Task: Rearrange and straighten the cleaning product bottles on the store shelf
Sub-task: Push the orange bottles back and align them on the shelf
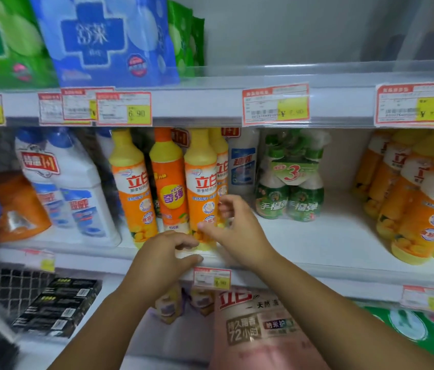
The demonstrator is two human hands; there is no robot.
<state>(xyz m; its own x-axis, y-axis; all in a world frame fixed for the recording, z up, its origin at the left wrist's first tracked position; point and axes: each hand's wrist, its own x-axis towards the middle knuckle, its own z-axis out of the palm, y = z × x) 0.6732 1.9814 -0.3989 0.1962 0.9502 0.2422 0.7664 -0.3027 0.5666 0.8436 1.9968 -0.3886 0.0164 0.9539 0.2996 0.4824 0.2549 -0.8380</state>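
Right hand (234, 222): thumb laid on the lower front of the yellow-and-orange bottle (201, 188), fingers (223, 208) curled at its right side, so it grips the bottle low down. Slight blur.
Left hand (167, 252): fingers half curled, tips at the foot of the same bottle, thumb stretched along the shelf lip. Whether it actually grips cannot be told.

The bottle stands upright at the near edge of the white middle shelf (317, 236), about centre. Price tag (211, 276) on the lip just below it. Grey back wall above.

Touching on its left: orange bottle (167, 177), then a leaning twin bottle (130, 188). Just behind on the right: another yellow bottle (221, 161) and a white bottle with blue label (242, 166).
Further left: white blue-capped bottles (69, 182), tilted, and an orange pouch (18, 206).
Right: green three-pack (290, 188); far right, well apart, a cluster of matching bottles (418, 204).
Upper shelf: blue pack (109, 38). Lower shelf: pink bag (258, 329), black boxes (58, 308).
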